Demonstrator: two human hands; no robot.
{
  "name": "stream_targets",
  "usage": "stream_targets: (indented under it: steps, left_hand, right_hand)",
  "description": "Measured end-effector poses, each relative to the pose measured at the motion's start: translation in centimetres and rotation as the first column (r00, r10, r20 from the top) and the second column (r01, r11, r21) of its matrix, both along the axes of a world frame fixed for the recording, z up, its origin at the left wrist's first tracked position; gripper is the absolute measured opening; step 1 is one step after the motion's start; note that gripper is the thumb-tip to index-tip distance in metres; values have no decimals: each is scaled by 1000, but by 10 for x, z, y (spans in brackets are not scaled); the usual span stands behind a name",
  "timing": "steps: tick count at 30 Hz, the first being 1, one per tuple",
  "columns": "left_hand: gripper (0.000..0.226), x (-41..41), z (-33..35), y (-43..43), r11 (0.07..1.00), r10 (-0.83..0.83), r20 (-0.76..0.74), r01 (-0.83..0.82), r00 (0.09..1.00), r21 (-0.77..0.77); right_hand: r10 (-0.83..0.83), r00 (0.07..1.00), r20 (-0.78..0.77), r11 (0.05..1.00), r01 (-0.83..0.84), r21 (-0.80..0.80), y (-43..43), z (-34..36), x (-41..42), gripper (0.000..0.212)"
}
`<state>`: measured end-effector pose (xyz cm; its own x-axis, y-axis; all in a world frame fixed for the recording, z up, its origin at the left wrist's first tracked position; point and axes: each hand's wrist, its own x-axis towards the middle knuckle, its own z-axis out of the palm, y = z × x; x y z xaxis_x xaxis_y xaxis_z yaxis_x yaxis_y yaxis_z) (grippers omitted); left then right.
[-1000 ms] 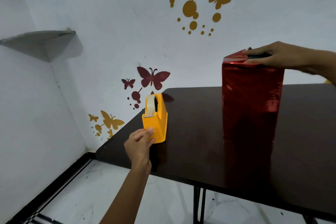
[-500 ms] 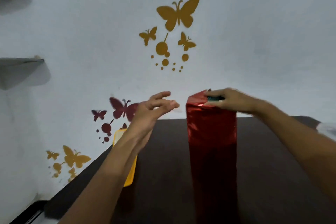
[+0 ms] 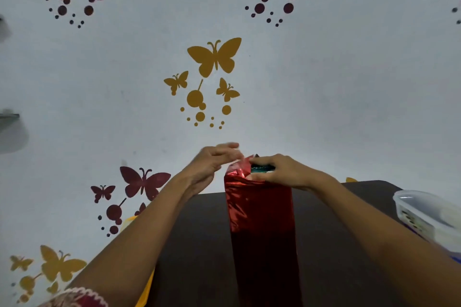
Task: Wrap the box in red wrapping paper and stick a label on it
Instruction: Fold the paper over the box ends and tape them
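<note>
A tall box wrapped in shiny red paper (image 3: 259,209) stands upright on the dark table (image 3: 199,244). At its top a bit of the teal box (image 3: 262,169) shows where the paper is open. My right hand (image 3: 282,172) grips the top of the box and presses the folded paper down. My left hand (image 3: 212,162) hovers at the top left corner, its fingertips pinched on a small pale, blurred piece of tape (image 3: 233,145). The paper's top left flap (image 3: 239,169) sticks up between my hands.
The yellow tape dispenser (image 3: 129,222) stands at the table's left edge, mostly hidden behind my left forearm. A clear plastic container (image 3: 424,217) sits at the right edge of the table. The wall with butterfly stickers rises right behind the table.
My left hand left the tape dispenser, rose and moved right to the box's top corner. My view tilted up and shifted right. The right hand stayed on the box top.
</note>
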<state>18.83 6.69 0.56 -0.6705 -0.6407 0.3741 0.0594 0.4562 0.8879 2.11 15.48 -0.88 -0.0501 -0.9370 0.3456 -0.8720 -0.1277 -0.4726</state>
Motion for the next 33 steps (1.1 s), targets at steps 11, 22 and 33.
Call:
stream_targets:
  steps: [11,22,33]
  left_hand:
    - [14,35,18,3,999,-35,-209,30,977,-29]
    - [15,-17,5,-16,982,-73,-18,75,997,173]
    - [16,-11,4,-1,957,-65,-305,145,950,250]
  right_hand:
    - [-13,998,-61,1000,13,7,-1,2,3,54]
    - [7,1000,8,999,-7,50,3,1,0,51]
    - [139,967,212,989,-123,-86,3,-3,7,69]
